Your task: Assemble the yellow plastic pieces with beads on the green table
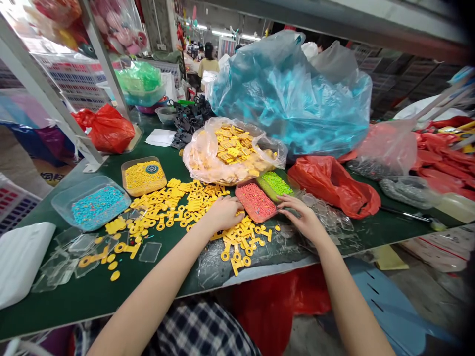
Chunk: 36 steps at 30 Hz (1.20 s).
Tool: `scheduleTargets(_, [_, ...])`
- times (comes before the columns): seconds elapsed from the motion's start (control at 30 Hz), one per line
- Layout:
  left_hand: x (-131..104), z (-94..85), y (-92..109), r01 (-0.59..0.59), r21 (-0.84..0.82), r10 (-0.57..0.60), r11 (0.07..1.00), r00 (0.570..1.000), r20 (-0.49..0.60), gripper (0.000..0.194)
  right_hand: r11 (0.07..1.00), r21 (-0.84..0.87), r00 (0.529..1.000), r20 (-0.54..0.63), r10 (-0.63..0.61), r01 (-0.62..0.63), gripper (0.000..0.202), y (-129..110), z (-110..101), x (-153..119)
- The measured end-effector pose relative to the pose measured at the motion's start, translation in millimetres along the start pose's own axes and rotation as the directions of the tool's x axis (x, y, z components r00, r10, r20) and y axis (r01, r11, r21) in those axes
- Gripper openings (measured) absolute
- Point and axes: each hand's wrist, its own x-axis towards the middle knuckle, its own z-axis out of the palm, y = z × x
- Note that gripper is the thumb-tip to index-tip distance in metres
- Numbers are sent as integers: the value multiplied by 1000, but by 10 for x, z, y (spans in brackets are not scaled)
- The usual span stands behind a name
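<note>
My left hand (225,213) rests over the pile of yellow plastic pieces (241,242), beside the tray of red beads (256,200); its fingers are curled, and anything under them is hidden. My right hand (300,213) is at the right edge of that tray, near the tray of green beads (275,184). Its fingers are apart, with nothing visible between them. Behind the trays lies an open clear bag of yellow parts (233,146). Further left are a tray of yellow beads (144,175) and a tray of blue beads (97,202).
Clear plastic squares (150,252) lie at the left front and right of the trays. A large blue bag (293,99) fills the back. Red bags (334,183) and a metal rod (404,213) are at the right. A metal post stands left. A person (209,62) is far behind.
</note>
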Motion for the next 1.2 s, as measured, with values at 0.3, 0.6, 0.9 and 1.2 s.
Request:
scheduleTargets(0.3, [-73,-104,-89,-37,-4,37,999,999,3,34,920,-317,969,167,-185,230,14,80,-145,292])
scheduleTargets(0.6, [-347,-356,-405,139,-140,-161,980,974,-161,36,820,-457,930,290,-228,344,19,161,-176,393])
scheduleTargets(0.9, [-300,-336,-336,192,-96,-205,977,967,-154,24,801,-520,955,183,-235,297,33,-406,41,434])
scheduleTargets(1.2, [238,-88,-137,220,-12,-220,976,969,-114,15,932,-345,981,-116,-155,107,24,-719,278,1115])
